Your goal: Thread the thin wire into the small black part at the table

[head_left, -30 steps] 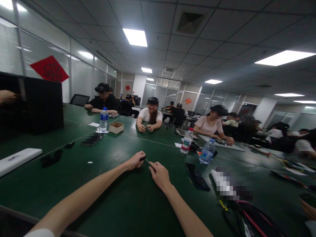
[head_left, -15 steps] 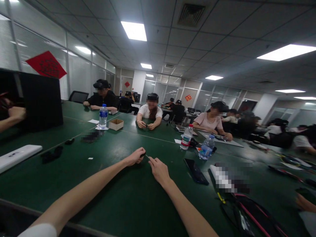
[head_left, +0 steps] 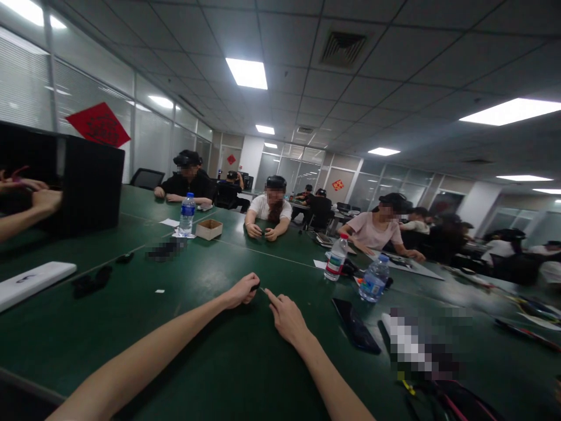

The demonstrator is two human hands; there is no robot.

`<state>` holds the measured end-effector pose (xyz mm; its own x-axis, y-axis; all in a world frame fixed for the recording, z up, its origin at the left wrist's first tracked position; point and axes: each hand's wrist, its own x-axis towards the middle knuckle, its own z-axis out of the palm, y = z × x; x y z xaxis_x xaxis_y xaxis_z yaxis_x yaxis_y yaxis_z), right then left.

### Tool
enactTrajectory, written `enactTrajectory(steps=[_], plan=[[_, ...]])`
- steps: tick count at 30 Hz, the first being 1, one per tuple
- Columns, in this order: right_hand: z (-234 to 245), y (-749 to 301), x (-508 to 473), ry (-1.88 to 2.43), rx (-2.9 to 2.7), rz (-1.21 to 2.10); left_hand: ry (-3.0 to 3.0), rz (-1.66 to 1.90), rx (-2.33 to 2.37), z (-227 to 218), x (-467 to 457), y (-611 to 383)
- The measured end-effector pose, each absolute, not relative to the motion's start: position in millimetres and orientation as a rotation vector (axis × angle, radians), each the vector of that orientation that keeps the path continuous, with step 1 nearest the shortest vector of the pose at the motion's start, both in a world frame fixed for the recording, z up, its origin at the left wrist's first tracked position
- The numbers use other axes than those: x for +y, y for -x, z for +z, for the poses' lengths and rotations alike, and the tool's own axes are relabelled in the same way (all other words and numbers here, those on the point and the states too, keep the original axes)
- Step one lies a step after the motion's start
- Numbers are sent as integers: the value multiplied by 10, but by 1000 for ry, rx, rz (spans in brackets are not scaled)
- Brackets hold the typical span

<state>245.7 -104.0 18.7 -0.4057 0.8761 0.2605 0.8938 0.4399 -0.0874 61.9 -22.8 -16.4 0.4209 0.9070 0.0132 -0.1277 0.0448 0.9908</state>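
- In a room lit by ceiling panels, a long green table fills the foreground, its bare near stretch giving both forearms room to lie low.
- Above that stretch, at the left hand's thumb side, sits a small dark object, mostly hidden by the fingers.
- The left hand is curled tight around it, probably to steady something so small.
- A thin pale piece shows in the narrow gap between the hands; which one bears it, I cannot tell.
- The right hand reaches to it with the index finger extended, seemingly for fine control; whether its fingertips pinch anything is too small to tell.
- Right of the hands lie a dark phone, flat, and two upright bottles, one red-capped, one blue-capped, perhaps set aside for elbow room.
- Leftward, a white scrap and a white slab lie well apart from the hands.
- Opposite, a co-worker leans on the table.
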Motion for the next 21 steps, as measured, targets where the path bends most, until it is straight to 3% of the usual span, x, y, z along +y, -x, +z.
enactTrajectory(steps=[21], plan=[[192, -2442, -1118, 1571, -2405, -198, -1305, 909, 775, -109, -318, -614]])
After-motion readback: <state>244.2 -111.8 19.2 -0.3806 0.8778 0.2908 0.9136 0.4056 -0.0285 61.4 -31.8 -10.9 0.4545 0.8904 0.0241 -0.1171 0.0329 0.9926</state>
